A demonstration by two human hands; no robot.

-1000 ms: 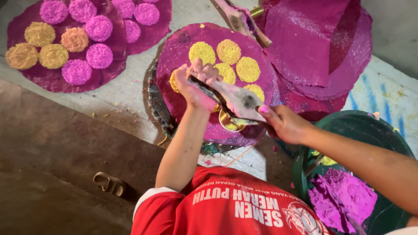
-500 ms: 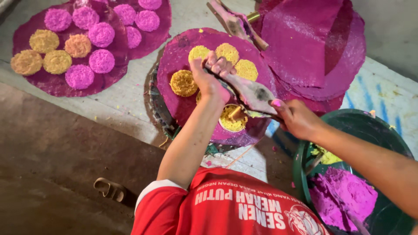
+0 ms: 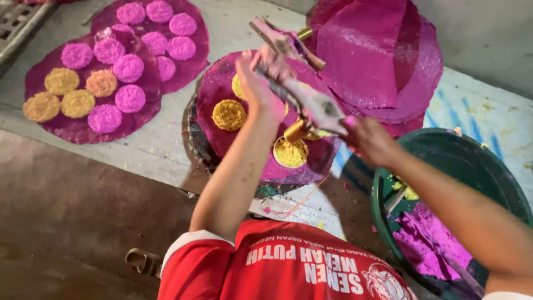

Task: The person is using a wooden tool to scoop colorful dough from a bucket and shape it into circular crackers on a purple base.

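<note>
At the centre of the frame both hands work a hinged press (image 3: 311, 103), a worn, powder-stained lever tool of grey metal and wood. The left hand (image 3: 261, 83) is clamped around its upper end, fingers curled tight; the right hand (image 3: 366, 139) is closed on the lower handle. Beneath the tool, stringy yellow dough falls into a small round nest (image 3: 290, 153) on a magenta disc (image 3: 222, 89), thin and grainy, which lies over a dark round stand. A second yellow nest (image 3: 229, 114) sits to its left on the same disc. At upper left, two more discs (image 3: 66, 125) carry rows of frilly pink and yellow nests. At upper right lies a stack of bare magenta discs (image 3: 377, 55). At lower right, a green tub (image 3: 472, 166) holds soft pink dough (image 3: 427, 239).
</note>
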